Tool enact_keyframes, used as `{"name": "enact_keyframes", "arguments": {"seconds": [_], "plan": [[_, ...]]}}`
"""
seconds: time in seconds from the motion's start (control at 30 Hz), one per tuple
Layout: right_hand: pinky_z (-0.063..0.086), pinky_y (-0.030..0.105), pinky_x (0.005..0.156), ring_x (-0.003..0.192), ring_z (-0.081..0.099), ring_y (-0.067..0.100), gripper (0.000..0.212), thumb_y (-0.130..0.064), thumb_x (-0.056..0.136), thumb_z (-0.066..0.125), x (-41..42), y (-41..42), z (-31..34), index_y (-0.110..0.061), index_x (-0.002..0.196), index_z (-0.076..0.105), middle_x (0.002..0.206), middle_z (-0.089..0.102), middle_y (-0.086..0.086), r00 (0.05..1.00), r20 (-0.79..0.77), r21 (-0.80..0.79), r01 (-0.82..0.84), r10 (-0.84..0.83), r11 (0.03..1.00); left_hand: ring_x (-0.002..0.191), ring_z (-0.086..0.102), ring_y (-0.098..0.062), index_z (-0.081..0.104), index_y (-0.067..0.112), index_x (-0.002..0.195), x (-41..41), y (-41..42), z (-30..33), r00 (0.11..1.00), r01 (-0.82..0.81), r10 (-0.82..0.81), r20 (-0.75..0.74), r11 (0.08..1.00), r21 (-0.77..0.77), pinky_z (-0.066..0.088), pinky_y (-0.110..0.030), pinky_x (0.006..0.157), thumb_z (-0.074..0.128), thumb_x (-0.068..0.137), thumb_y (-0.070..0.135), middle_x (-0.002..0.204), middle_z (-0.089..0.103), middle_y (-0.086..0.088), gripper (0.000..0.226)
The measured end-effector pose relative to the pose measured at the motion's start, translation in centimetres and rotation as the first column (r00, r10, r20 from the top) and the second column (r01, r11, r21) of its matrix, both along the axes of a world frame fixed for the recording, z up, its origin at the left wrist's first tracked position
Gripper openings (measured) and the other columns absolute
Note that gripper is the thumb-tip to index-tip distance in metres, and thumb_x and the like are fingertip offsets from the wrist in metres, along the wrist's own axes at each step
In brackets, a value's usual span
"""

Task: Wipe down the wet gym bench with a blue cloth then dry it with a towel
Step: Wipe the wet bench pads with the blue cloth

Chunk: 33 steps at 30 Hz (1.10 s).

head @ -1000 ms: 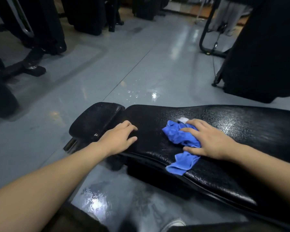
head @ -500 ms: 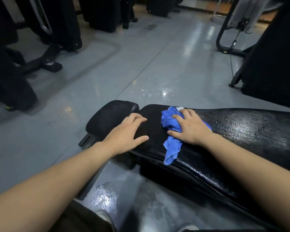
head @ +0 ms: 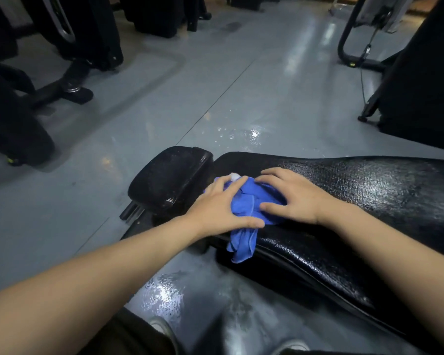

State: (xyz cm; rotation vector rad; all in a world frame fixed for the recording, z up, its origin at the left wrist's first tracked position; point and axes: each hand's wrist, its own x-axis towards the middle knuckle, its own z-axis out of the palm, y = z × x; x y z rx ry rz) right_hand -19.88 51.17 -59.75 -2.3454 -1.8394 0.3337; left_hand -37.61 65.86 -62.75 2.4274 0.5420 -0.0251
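Head view. Black gym bench point(head: 369, 190) runs left to right, its textured pad glistening wet toward the right. Blue cloth point(head: 254, 203) lies bunched near the bench's left end, one corner hanging over the near edge. Left hand point(head: 223, 208) rests on the cloth's left side, fingers spread and nearly straight, thumb laid along its near edge. Right hand point(head: 295, 198) presses flat on the cloth's right side, fingers extended. Separate seat pad point(head: 169, 178) sits just left. Grey floor point(head: 215, 98) shows water drops beyond the bench.
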Motion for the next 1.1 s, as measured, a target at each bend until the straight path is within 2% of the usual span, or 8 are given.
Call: {"name": "enact_keyframes", "arguments": {"seconds": [0.17,0.33,0.53,0.7,0.83,0.97,1.03,1.1], "plan": [[0.023,0.036,0.116,0.138,0.034,0.018,0.073,-0.063,0.083,0.027,0.1,-1.7,-0.4,-0.024,0.143,0.043,0.148,0.041,-0.002,0.991,0.125,-0.019,0.051,-0.048,0.999,0.151,0.009,-0.021,0.016,0.062,0.147,2.2,-1.6,-0.2,0.999,0.028,-0.025,-0.029,0.994,0.101,0.023,-0.055,0.118,0.068,0.058,0.084,0.164,0.007,0.001,0.105],[0.023,0.035,0.113,0.134,0.038,0.017,0.069,-0.060,0.084,0.024,0.5,-2.5,-0.3,-0.025,0.138,0.048,0.143,0.046,-0.003,0.978,0.166,0.017,0.124,-0.125,0.992,0.129,0.031,-0.019,0.046,0.055,0.130,2.2,-0.8,-0.3,0.997,0.040,-0.050,0.058,0.985,0.166,0.033,-0.045,0.110,0.069,0.066,0.077,0.140,0.031,0.008,0.071],[0.026,0.039,0.113,0.132,0.039,0.017,0.066,-0.066,0.086,0.023,-0.3,-0.9,-0.3,-0.029,0.133,0.051,0.139,0.048,-0.004,0.980,0.178,0.001,0.089,-0.088,0.996,0.109,0.043,-0.020,0.057,0.046,0.121,-0.4,1.7,-0.8,0.991,0.022,-0.045,0.130,0.985,0.168,0.043,-0.042,0.100,0.075,0.075,0.058,0.121,0.040,0.007,0.051],[0.024,0.044,0.115,0.133,0.038,0.018,0.070,-0.072,0.086,0.021,-2.2,1.8,-1.0,-0.031,0.135,0.049,0.139,0.047,-0.003,0.977,0.211,-0.057,0.026,-0.013,0.998,0.105,0.047,-0.020,0.059,0.046,0.112,-4.3,6.3,-2.1,0.980,-0.123,0.095,0.176,0.981,0.152,0.047,-0.041,0.097,0.075,0.076,0.051,0.110,0.042,0.008,0.040],[0.021,0.046,0.118,0.139,0.032,0.018,0.078,-0.076,0.083,0.016,-4.0,4.4,-1.9,-0.031,0.139,0.045,0.143,0.043,-0.003,0.977,0.207,-0.106,-0.032,0.053,0.994,0.100,0.050,-0.029,0.057,0.043,0.112,-7.1,10.2,-3.6,0.947,-0.300,0.248,0.206,0.910,0.285,0.049,-0.046,0.091,0.071,0.074,0.055,0.110,0.043,0.001,0.042],[0.021,0.047,0.117,0.139,0.031,0.022,0.083,-0.079,0.081,0.013,-5.0,6.3,-3.0,-0.031,0.142,0.042,0.145,0.040,0.002,0.972,0.211,-0.137,-0.073,0.101,0.988,0.113,0.046,-0.033,0.055,0.037,0.124,-8.4,11.9,-5.6,0.944,-0.306,0.330,0.027,0.839,0.450,0.044,-0.046,0.092,0.058,0.073,0.072,0.129,0.041,-0.006,0.062],[0.020,0.048,0.117,0.140,0.029,0.026,0.086,-0.080,0.080,0.011,-5.2,6.7,-3.4,-0.030,0.144,0.039,0.147,0.037,0.004,0.965,0.234,-0.154,-0.086,0.121,0.984,0.129,0.037,-0.033,0.044,0.039,0.136,-8.4,11.8,-6.5,0.936,-0.293,0.346,-0.072,0.874,0.387,0.040,-0.048,0.101,0.040,0.072,0.084,0.144,0.031,-0.007,0.079],[0.018,0.049,0.119,0.143,0.025,0.027,0.087,-0.080,0.080,0.010,-5.3,7.0,-3.7,-0.029,0.146,0.036,0.150,0.034,0.005,0.963,0.240,-0.156,-0.089,0.125,0.984,0.139,0.027,-0.031,0.035,0.039,0.144,-8.4,11.6,-6.8,0.935,-0.314,0.346,-0.082,0.912,0.265,0.034,-0.051,0.110,0.025,0.072,0.085,0.154,0.019,-0.006,0.086]]}}
